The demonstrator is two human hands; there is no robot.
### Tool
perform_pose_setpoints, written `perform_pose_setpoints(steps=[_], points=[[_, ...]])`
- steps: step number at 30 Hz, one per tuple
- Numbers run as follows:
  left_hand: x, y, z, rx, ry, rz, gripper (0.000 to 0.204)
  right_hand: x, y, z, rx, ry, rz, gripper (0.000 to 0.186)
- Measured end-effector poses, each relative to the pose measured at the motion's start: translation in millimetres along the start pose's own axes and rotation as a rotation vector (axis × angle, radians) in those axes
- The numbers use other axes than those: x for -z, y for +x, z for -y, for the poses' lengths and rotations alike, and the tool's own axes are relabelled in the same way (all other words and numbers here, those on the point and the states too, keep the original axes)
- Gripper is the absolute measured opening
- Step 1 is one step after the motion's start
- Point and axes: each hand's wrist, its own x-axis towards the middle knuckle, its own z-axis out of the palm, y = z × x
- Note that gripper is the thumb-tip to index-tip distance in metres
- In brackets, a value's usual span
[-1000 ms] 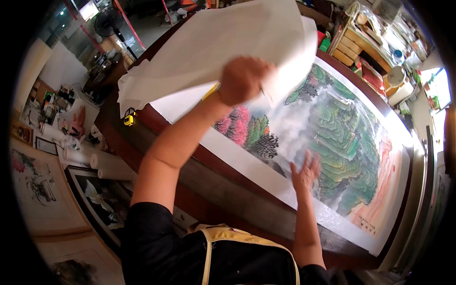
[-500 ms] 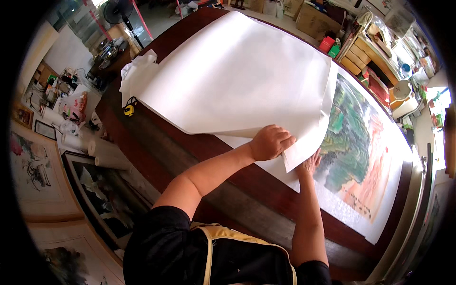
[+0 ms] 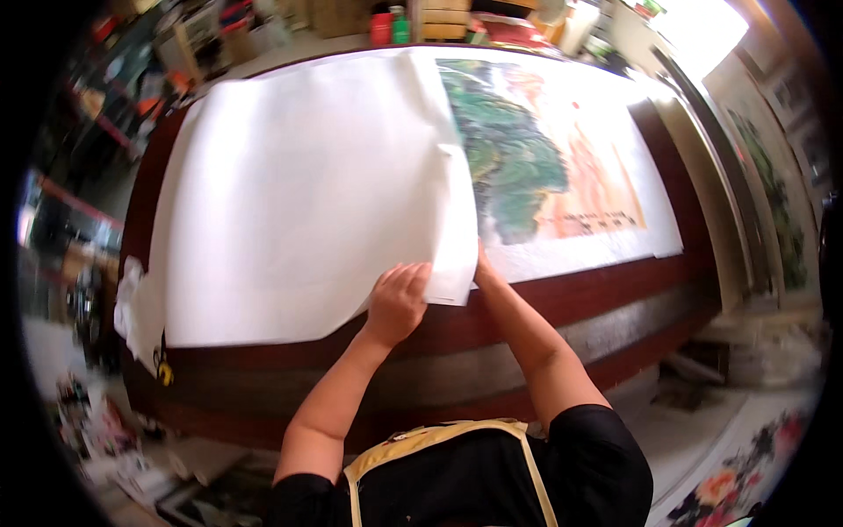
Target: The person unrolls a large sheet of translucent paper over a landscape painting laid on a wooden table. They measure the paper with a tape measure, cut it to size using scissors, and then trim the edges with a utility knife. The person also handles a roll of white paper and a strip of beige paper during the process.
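My left hand point(image 3: 399, 294) has its fingers curled on the near edge of a large white paper sheet point(image 3: 294, 202), whose right part is lifted and bent. My right hand point(image 3: 481, 263) is at that sheet's right edge, its fingers mostly hidden behind the paper. The sheet covers the left part of the dark red-brown table point(image 3: 140, 202); to its right shows a green and pink landscape painting point(image 3: 518, 158) on white paper. A yellow tape measure point(image 3: 164, 372) lies by the sheet's near left corner, next to crumpled white paper point(image 3: 139, 312).
Behind the table are a red box point(image 3: 381, 29), a green box point(image 3: 399, 26) and wooden drawers point(image 3: 443, 22). Tall boards point(image 3: 729, 193) stand along the right side. Cluttered shelves and goods point(image 3: 83, 290) fill the left, and a floral painting point(image 3: 746, 457) lies low at right.
My left hand came down from high up to the near edge, bringing the sheet over more of the painting. My right hand went from lying on the painting to the sheet's edge. My view turned.
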Motion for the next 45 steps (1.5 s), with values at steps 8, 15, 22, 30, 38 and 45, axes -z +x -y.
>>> perform_pose_setpoints(steps=[8,15,22,30,38,45], points=[[0.1,-57.2,-52.1,-0.029,-0.148,0.232,0.051,2.3,-112.4,65.9,-0.221,0.501,-0.002,0.065],[-5.1,-102.5,-84.1,0.088,-0.467,0.462,0.058,-36.4,-83.0,150.9,0.105,0.051,-0.041,0.057],[-24.7,-122.6,-14.3,0.362,0.277,0.468,0.08,-3.8,-134.0,286.9,0.35,0.076,0.057,0.066],[-1.5,-151.4,12.9,0.619,-0.282,0.511,0.054,169.7,-260.3,268.6,0.186,-0.27,-0.361,0.064],[7.4,-212.9,-2.0,1.047,-0.957,-0.111,0.043,272.1,-319.9,200.1,-0.074,-0.661,-0.598,0.064],[47.5,-272.3,-45.3,1.295,-2.0,-0.594,0.033,288.7,-309.1,110.0,-0.045,-1.312,-0.742,0.06]])
